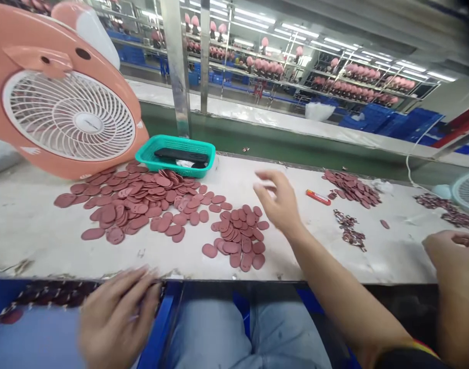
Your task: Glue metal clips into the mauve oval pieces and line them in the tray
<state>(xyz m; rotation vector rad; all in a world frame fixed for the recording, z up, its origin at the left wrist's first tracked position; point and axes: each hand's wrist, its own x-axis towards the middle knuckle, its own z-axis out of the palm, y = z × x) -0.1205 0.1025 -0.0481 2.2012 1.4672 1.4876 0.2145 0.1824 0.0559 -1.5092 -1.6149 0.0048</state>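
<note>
My right hand [278, 200] hovers above the white tabletop, thumb and index finger apart, with nothing seen between them. Just to its left lies a small heap of flat reddish-brown oval pieces [240, 233]. A larger heap of the same ovals [142, 197] spreads further left. My left hand [119, 318] is low at the table's front edge, over a blue bin [167, 318]. It is blurred by motion and its fingers are partly bent; whether they hold anything is unclear. Dark reddish pieces [61, 297] lie in rows in the bin.
An orange fan [70, 92] stands at the left beside a green basket [142, 154] holding a dark item. A red tube-like item [318, 197], small shiny parts [349, 230] and another oval heap [351, 188] lie right. Another person's hand [453, 256] is at the right edge.
</note>
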